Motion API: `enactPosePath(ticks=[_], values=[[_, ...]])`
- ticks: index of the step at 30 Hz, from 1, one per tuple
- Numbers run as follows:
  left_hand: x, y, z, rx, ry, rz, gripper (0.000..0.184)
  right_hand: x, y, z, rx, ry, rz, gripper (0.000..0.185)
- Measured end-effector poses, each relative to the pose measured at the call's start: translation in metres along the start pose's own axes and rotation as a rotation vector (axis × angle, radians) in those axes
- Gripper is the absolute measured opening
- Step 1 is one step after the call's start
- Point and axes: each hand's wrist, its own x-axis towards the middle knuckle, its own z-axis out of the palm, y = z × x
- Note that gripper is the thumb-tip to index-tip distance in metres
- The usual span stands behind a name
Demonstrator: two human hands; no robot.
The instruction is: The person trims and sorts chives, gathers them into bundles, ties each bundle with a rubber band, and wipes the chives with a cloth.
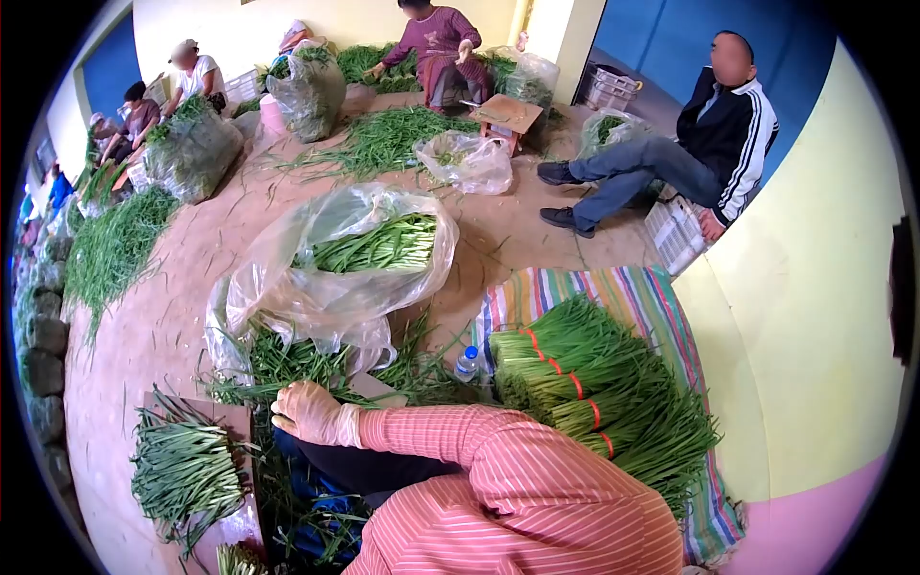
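My right hand (311,412), in a pale glove, is closed above my dark-trousered knee, its fingers curled. What it grips, if anything, is hidden. Loose green chive-like stalks (297,369) lie just beyond the hand. To its left, a pile of cut green stalks (187,470) rests on a low board (235,422). A second small bunch (240,558) shows at the bottom edge. Beside my right arm, bundles of long green chives (594,393) with orange bands lie stacked on a striped woven sheet (671,316). My left hand is out of view.
An open clear plastic bag (278,273) holds more stalks (383,244) ahead. A blue-capped bottle (467,364) stands by the bundles. A person (709,144) sits on a crate (676,235) at right. Other people work among heaps of greens (393,139) and full bags (192,149).
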Motion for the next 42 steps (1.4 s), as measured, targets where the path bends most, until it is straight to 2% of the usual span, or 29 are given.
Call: enactPosePath(ticks=[4,5,7,8,9,10,11,12,13,14,16,19,21,22,25,28,29,31,33,35,40,41,42], values=[[0.008,-0.059,-0.020,-0.071,0.034,0.046,0.039,0.000,0.007,0.014,0.087,0.140,-0.064,0.023],[0.019,-0.092,-0.029,-0.014,0.035,0.166,0.038,-0.001,0.009,0.008,0.099,0.120,-0.068,0.022],[0.046,-0.165,-0.044,0.385,0.138,0.735,0.038,0.000,0.013,0.007,0.043,0.086,-0.156,0.019],[0.057,-0.201,-0.051,0.626,0.177,0.885,0.037,0.003,0.014,0.008,0.112,0.206,-0.178,0.022],[0.051,-0.198,-0.056,0.542,0.115,0.737,0.034,0.004,0.015,0.009,0.093,0.170,-0.192,0.022],[0.042,-0.187,-0.057,0.324,0.026,0.486,0.032,0.005,0.018,0.014,0.216,0.141,-0.096,0.022],[0.032,-0.174,-0.055,-0.163,-0.060,0.086,0.031,0.004,0.013,0.006,0.290,0.135,-0.010,0.022],[0.023,-0.153,-0.053,-0.531,-0.045,-0.232,0.031,0.002,0.017,0.015,0.380,0.184,0.057,0.021],[0.018,-0.139,-0.050,-0.661,-0.025,-0.369,0.032,0.001,0.026,0.021,0.446,0.246,0.129,0.021],[0.005,-0.121,-0.042,-0.651,-0.016,-0.388,0.032,-0.005,0.042,0.027,0.453,0.222,0.162,0.020],[-0.023,-0.078,-0.026,-0.524,0.159,-0.276,0.031,-0.030,0.068,0.028,0.432,0.157,0.282,0.022],[-0.051,-0.047,-0.022,-0.557,0.092,-0.228,0.031,-0.074,0.112,0.025,0.344,0.002,0.516,0.023],[-0.058,-0.054,-0.021,-0.587,0.102,-0.229,0.031,-0.110,0.139,0.036,0.316,-0.030,0.621,0.024],[-0.060,-0.062,-0.024,-0.612,0.071,-0.228,0.028,-0.128,0.144,0.034,0.287,-0.074,0.661,0.031],[-0.061,-0.082,-0.030,-0.614,0.049,-0.266,0.025,-0.187,0.174,0.068,0.163,-0.302,0.808,0.030],[-0.066,-0.090,-0.032,-0.726,0.043,-0.327,0.026,-0.220,0.171,0.083,0.077,-0.459,0.985,0.028],[-0.067,-0.091,-0.029,-0.721,0.042,-0.330,0.026,-0.225,0.169,0.089,0.077,-0.475,0.981,0.025],[-0.069,-0.093,-0.027,-0.733,0.170,-0.324,0.021,-0.230,0.167,0.096,0.018,-0.631,1.046,0.024],[-0.072,-0.086,-0.033,-0.681,0.111,-0.324,0.022,-0.230,0.167,0.103,0.023,-0.682,0.992,0.024],[-0.072,-0.081,-0.033,-0.620,0.162,-0.391,0.026,-0.224,0.167,0.109,0.011,-0.772,1.003,0.024],[-0.074,-0.052,-0.026,-0.517,0.246,-0.399,0.028,-0.217,0.170,0.131,0.044,-0.797,1.063,0.028],[-0.071,-0.059,-0.030,-0.514,0.243,-0.397,0.028,-0.219,0.172,0.139,0.016,-0.830,1.085,0.031],[-0.070,-0.071,-0.037,-0.559,0.150,-0.368,0.026,-0.219,0.173,0.145,-0.011,-0.862,1.104,0.035]])
